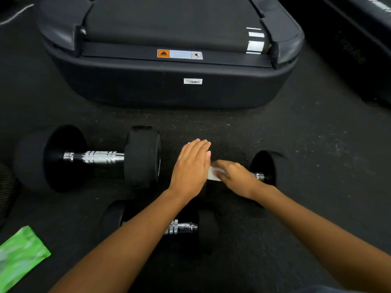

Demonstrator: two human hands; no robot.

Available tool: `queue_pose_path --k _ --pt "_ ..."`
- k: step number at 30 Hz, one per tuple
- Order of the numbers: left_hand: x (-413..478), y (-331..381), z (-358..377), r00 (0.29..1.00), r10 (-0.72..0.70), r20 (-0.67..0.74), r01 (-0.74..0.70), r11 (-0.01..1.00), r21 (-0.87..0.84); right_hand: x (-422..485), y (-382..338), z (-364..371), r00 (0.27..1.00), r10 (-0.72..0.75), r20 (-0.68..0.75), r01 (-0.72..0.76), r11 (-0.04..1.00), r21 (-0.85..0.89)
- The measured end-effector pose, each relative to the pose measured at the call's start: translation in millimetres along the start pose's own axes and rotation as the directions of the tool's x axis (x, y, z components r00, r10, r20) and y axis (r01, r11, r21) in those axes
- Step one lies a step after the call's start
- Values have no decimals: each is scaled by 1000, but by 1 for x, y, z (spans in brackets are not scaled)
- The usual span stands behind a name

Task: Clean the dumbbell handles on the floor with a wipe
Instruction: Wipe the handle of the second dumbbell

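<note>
At the lower left edge of the frame a green packet (21,254) lies on the dark floor (317,144). Above it, at middle left, a large dumbbell (93,157) rests on its side, its chrome handle bare. At lower centre a small dumbbell (184,227) lies partly under the left forearm. The left hand (190,168) is flat, fingers straight and close together, palm down over the left end of a third dumbbell (268,168) at centre right. Just beside it, the right hand (234,176) has its fingers curled over a white wipe (212,174), holding it on that dumbbell's handle. A treadmill (169,87) fills the top of the frame.
</note>
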State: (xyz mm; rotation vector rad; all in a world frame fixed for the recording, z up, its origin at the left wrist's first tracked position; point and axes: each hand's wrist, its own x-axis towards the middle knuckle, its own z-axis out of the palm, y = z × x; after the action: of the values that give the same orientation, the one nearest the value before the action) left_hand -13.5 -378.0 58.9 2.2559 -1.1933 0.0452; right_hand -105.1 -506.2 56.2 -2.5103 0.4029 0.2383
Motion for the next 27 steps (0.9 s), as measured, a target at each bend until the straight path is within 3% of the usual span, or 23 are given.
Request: queue_pose_path --k 5,11,16,22,27 --pt "0 -2 -1 1000 -5 -13 5 1000 -3 -7 7 -4 997 -4 -81 3 1000 -13" --pt "0 1 -1 1000 1 -10 0 1000 14 3 -12 13 957 -162 -241 120 976 -180" --pt "-1 0 0 1000 3 -15 -2 1000 18 -13 5 14 928 -278 -248 196 930 -311" --pt "0 -1 0 1000 -1 -20 1 1000 12 -22 20 10 948 -131 -290 95 986 -137" --pt "0 -2 0 1000 -7 -8 7 1000 3 3 9 -6 995 87 -38 -84 994 75"
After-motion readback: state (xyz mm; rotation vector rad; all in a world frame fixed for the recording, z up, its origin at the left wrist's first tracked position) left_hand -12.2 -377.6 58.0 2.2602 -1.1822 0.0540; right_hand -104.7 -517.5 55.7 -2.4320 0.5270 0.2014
